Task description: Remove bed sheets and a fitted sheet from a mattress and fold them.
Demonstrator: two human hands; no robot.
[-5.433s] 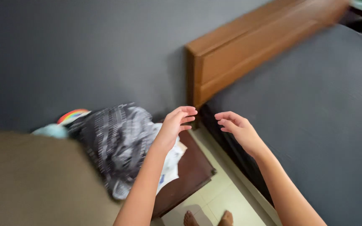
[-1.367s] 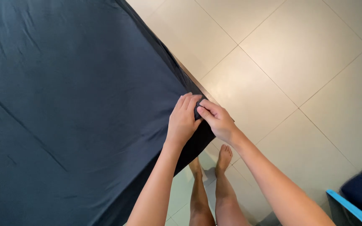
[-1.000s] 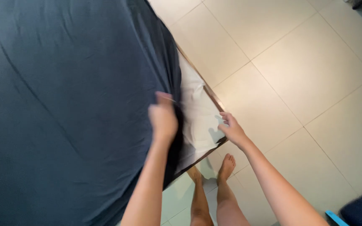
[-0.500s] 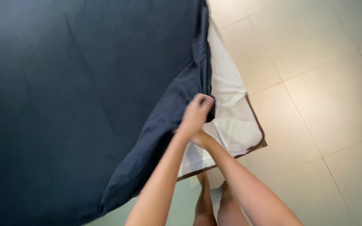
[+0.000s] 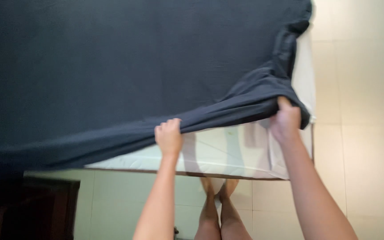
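Observation:
A dark navy bed sheet (image 5: 125, 66) covers most of the bed, and its near edge is bunched and lifted. My left hand (image 5: 169, 137) grips that edge near the middle of the bed's foot. My right hand (image 5: 285, 120) grips the sheet's gathered corner at the right. Under the lifted edge the white mattress (image 5: 227, 153) shows, resting on a brown wooden bed frame (image 5: 201, 175).
Pale tiled floor (image 5: 365, 111) runs along the right side and below the bed. My bare feet (image 5: 218, 213) stand on the tiles close to the frame. A dark wooden piece of furniture (image 5: 27, 209) sits at the lower left.
The view has swung so the bed's foot edge runs across the frame. My hands have spread apart along the sheet's edge, and more of the white mattress is uncovered.

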